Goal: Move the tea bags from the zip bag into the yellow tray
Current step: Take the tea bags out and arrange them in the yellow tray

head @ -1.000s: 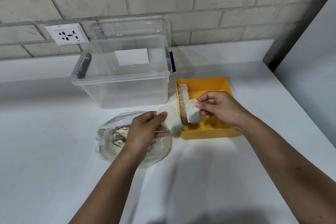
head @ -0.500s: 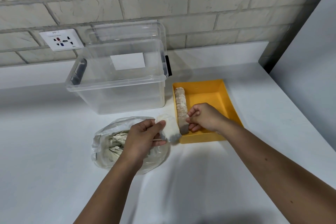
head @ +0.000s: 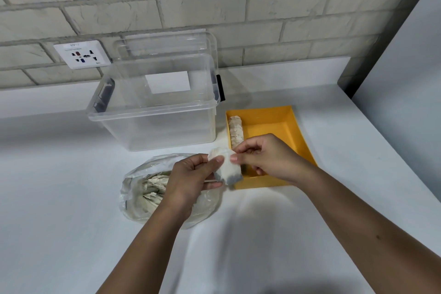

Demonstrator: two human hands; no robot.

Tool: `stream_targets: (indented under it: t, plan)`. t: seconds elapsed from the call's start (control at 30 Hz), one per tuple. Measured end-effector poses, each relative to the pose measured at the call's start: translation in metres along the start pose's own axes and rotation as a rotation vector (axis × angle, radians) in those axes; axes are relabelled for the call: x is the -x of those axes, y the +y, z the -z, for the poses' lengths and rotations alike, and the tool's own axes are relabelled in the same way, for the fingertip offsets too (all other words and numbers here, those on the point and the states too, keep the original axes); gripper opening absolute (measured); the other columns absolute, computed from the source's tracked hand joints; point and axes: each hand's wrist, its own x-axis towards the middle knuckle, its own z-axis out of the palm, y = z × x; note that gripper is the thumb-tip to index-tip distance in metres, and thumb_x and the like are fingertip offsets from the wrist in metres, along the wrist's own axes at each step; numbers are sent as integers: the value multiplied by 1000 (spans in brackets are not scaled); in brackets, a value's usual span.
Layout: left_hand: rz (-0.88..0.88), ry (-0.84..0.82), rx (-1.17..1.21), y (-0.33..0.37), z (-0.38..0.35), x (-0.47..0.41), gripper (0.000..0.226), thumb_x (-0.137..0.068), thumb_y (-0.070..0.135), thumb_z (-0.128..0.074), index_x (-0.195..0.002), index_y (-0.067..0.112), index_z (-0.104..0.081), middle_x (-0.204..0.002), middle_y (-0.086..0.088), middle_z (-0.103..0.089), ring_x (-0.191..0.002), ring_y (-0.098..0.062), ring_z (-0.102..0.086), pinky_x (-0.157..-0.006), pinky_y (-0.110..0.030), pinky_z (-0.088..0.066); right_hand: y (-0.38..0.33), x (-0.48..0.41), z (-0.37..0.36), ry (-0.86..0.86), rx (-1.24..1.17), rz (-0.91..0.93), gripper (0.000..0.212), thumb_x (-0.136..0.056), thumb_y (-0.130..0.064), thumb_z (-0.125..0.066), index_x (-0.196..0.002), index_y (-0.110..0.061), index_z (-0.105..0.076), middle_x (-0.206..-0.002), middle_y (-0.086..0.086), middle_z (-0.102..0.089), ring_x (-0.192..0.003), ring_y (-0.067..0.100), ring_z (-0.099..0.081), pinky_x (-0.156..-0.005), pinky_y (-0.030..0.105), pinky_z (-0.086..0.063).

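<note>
A clear zip bag lies open on the white counter with several pale tea bags inside. To its right stands the yellow tray, with a row of tea bags lined along its left wall. My left hand holds a small stack of white tea bags above the tray's near left corner. My right hand pinches the top of that same stack with thumb and forefinger.
A clear plastic storage box with its lid propped behind stands just left of the tray, against the brick wall. A wall socket sits at the back left. A grey panel borders the counter on the right.
My right hand set its tea bag down in the tray's row, then came back left to the stack in my left hand. The left hand stayed nearly still.
</note>
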Motion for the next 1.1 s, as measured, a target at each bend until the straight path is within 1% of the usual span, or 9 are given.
stream_targets:
  t: [0.2,0.33,0.43,0.63,0.7,0.8,0.87,1.0,1.1]
  plan:
    - [-14,20,-21,5,-2,2,15,-88,20,-72,-81,7,-73,-80,-11,-74,-71,-20,-73,-64,-26,-62,2,-1,9,53,53,43,8,-82,-20,-77,-84,-16,-70,-64,3,-66,-56,14,-59,-55,25,-52]
    - [-9,120,-94,8,5,5,26,-89,33,-71,-87,7,-73,-76,-1,-75,-72,-20,-72,-70,-31,-50,10,-6,30,193,93,21,9,-84,-14,-75,-91,-13,-68,-70,8,-69,-59,16,-64,-62,29,-58]
    - [15,139,-112,6,7,6,29,-90,36,-68,-92,7,-71,-72,4,-73,-71,-19,-72,-73,-36,-42,20,-10,36,86,146,-90,14,-85,-13,-74,-96,-11,-66,-74,10,-72,-61,16,-68,-65,26,-58]
    - [26,122,-127,5,7,6,29,-90,33,-69,-92,4,-69,-69,1,-70,-68,-20,-68,-71,-36,-43,26,-21,22,-123,74,-238,17,-82,-7,-76,-94,-11,-66,-82,11,-73,-75,18,-72,-73,28,-59]
    - [13,115,-124,4,9,5,28,-90,28,-69,-90,-1,-68,-65,2,-67,-70,-23,-66,-70,-32,-47,30,-26,17,-115,69,-260,21,-81,-4,-76,-99,-8,-65,-87,15,-74,-80,23,-73,-77,31,-60]
    - [-2,99,-130,5,11,5,20,-91,22,-68,-73,14,-71,-61,5,-66,-70,-20,-65,-55,-19,-49,34,-35,10,-67,25,-279,24,-82,0,-74,-102,-4,-61,-85,17,-72,-77,26,-72,-79,36,-60]
    - [-14,85,-151,4,12,6,22,-91,20,-69,-70,19,-69,-60,6,-66,-67,-16,-65,-49,-15,-47,35,-40,8,-44,44,-285,18,-82,-4,-75,-93,-7,-61,-80,16,-72,-74,26,-71,-78,37,-61]
    - [-51,62,-193,4,13,5,11,-90,17,-70,-81,14,-75,-65,3,-69,-63,-11,-64,-57,-15,-51,35,-44,4,10,200,-295,19,-79,-17,-80,-81,-10,-62,-67,9,-70,-61,21,-66,-68,33,-59]
    - [-94,65,-269,6,14,4,8,-89,21,-72,-88,15,-76,-69,0,-71,-62,-9,-63,-60,-18,-52,31,-39,9,61,300,-240,27,-73,-26,-84,-87,-12,-65,-70,4,-69,-61,18,-62,-63,31,-54]
